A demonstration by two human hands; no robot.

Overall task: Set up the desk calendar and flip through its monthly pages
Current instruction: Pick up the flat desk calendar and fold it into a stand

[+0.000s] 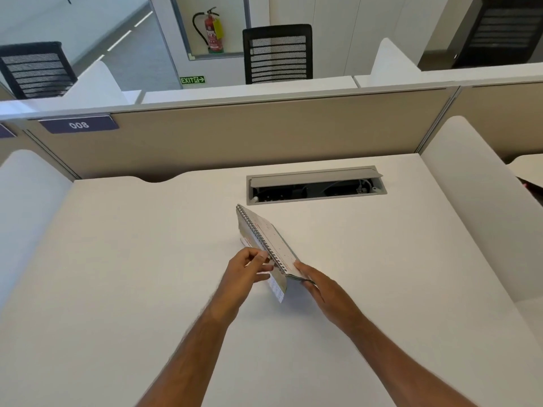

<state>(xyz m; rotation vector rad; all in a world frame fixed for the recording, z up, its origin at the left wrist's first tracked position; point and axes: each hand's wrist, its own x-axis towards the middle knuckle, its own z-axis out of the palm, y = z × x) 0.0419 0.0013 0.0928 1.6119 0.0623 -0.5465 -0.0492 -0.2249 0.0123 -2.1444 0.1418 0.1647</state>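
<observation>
The calendar [266, 245] sits mid-desk [147, 259], just in front of the open cable tray [316, 186], its spiral binding uppermost and running diagonally away from the person. The left hand [246, 274] has its fingers [258, 255] curled narrowly, pinching pages on the near-left face by the binding. The right hand [320, 284] lies fairly flat, its fingers close together, gripping the calendar's near-right corner; whether the thumb is under the edge cannot be told
</observation>
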